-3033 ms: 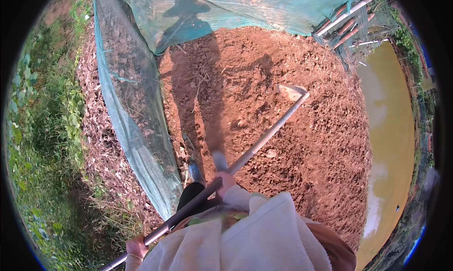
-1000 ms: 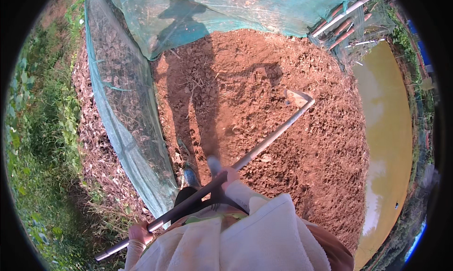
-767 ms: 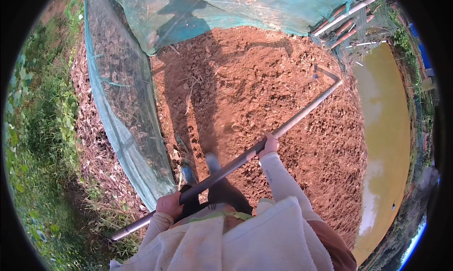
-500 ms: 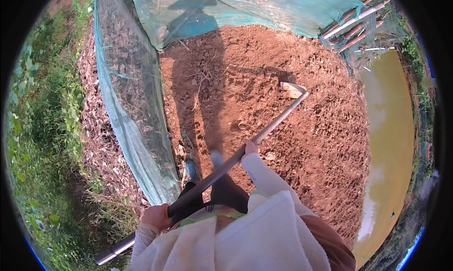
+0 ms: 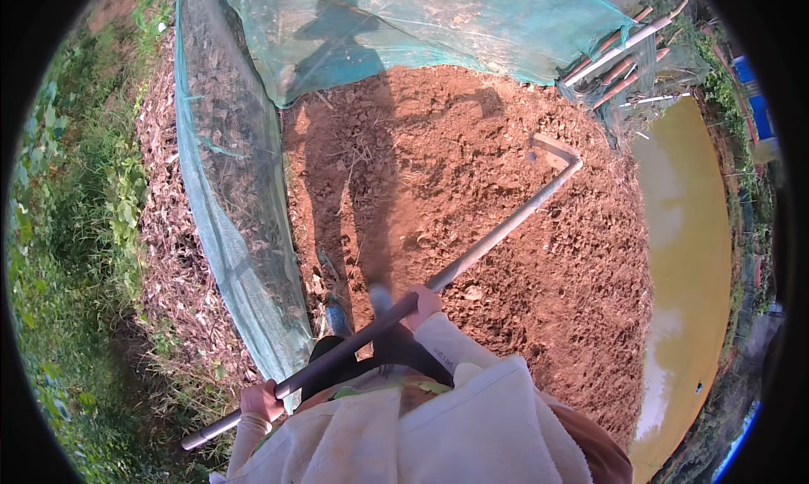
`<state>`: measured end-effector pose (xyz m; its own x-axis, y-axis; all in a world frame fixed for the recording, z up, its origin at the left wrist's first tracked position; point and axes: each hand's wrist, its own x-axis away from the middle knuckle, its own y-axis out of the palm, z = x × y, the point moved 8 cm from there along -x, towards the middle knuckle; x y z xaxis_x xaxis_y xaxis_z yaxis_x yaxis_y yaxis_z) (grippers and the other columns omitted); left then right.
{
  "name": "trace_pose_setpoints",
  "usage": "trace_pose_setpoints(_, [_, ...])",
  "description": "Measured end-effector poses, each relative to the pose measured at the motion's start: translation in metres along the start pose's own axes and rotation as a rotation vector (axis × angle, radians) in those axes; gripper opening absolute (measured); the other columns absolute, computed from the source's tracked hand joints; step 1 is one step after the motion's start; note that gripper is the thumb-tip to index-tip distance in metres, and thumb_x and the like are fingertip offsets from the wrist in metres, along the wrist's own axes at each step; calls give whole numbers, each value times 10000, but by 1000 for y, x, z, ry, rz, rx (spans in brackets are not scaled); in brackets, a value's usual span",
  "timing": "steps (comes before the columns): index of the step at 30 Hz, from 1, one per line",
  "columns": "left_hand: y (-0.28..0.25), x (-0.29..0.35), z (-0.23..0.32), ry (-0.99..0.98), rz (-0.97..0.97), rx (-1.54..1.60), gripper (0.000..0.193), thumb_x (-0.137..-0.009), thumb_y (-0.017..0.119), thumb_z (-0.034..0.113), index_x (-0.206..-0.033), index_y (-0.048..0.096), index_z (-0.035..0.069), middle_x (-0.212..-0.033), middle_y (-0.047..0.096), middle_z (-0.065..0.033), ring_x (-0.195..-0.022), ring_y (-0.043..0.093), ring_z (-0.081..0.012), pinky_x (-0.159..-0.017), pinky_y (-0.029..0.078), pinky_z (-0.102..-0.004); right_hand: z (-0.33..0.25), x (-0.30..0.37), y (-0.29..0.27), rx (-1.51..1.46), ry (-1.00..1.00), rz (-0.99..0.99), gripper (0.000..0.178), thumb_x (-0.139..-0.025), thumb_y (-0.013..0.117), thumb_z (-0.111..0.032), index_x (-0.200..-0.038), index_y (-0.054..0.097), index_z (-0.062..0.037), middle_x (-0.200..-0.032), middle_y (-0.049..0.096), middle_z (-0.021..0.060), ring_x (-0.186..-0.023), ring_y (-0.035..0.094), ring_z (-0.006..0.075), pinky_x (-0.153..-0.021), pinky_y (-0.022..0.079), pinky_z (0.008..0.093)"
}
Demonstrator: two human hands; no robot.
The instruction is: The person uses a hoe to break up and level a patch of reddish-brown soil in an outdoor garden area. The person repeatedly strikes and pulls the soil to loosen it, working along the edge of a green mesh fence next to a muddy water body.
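A long-handled hoe [image 5: 506, 228] slants across in front of me, from the lower left up to the right. My left hand [image 5: 262, 400] is wrapped round the handle near its butt end. Farther up the shaft, my right hand [image 5: 424, 305] grips it too. The hoe's blade [image 5: 556, 150] is at the far end, over brown, cloddy soil [image 5: 438, 180]. Its shadow lies well apart from it on the ground, so the blade appears raised. Below the handle, my dark-trousered legs and a blue shoe [image 5: 337, 319] partly show.
A green mesh net [image 5: 232, 223] stands along the left of the plot, and another net [image 5: 455, 20] spans its far side. Poles [image 5: 628, 50] lean at the far right. Murky yellow-brown water [image 5: 687, 273] borders the right. Green plants [image 5: 76, 231] grow at the left.
The hoe's blade has moved right and its shadow has shifted away from it. Both my hands have come lower and to the left with the handle.
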<state>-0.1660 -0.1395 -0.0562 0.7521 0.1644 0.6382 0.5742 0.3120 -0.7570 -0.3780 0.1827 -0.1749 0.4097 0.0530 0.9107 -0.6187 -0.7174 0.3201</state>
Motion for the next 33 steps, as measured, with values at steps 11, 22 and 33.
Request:
trace_pose_setpoints(11, [-39, -79, 163, 190, -159, 222, 280, -648, 621, 257, -865, 537, 101, -708, 596, -142, -695, 586, -335, -629, 452, -440, -169, -80, 8, 54, -335, 81, 186, -761, 560, -105, -691, 389, -92, -529, 392, 34, -453, 421, 173, -444, 407, 335])
trace_pose_setpoints(22, [1, 85, -39, -269, -216, -3, 167, -596, 628, 255, -718, 576, 154, -644, 604, -100, -628, 601, -304, -578, 474, -401, 114, 8, 3, 96, 205, 104, 120, -735, 552, -99, -731, 458, -24, -596, 452, 105, -553, 489, 248, -547, 450, 379])
trace_pose_setpoints(33, [-11, -52, 91, 18, -74, 155, 208, -678, 582, 258, -797, 554, 90, -712, 606, -149, -683, 600, -319, -615, 470, -420, -85, -45, 45, 165, -271, -43, 133, -753, 553, -121, -685, 456, -61, -557, 455, 70, -524, 462, 208, -533, 433, 354])
